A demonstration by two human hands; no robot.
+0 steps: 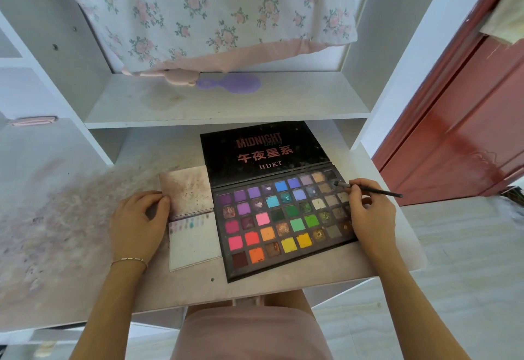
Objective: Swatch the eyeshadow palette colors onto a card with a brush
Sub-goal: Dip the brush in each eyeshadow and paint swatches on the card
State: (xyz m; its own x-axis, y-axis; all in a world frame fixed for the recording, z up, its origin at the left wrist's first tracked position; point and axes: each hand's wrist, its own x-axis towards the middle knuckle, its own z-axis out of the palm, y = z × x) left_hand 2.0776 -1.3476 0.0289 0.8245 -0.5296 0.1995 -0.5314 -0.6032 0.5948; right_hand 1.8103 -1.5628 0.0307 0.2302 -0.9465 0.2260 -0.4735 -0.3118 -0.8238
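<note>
— While the right hand pinches the brush, where does its tip sit?

— On a dark pan in the far right corner of the palette, second row from the lid. The handle sticks out to the right, past the palette's edge. Thumb and fingers are curled round the brush near the bristle end, and the heel of the hand rests by the palette's right border.

— And the left hand?

— It lies on the desk, fingers bent, with the thumb and fingertips touching the left edge of the card. It wears a thin bracelet at the wrist.

— Where is the card?

— Flat on the desk, just beside the palette on its left, edges nearly touching. A row of small colour marks runs across it, under a stained pinkish sheet covering its far part.

— The palette itself?

— Open, the black lid lying back toward the shelf, pans in rows of purples, blues, greens, yellows, reds. A purple hairbrush lies on the shelf above.
</note>
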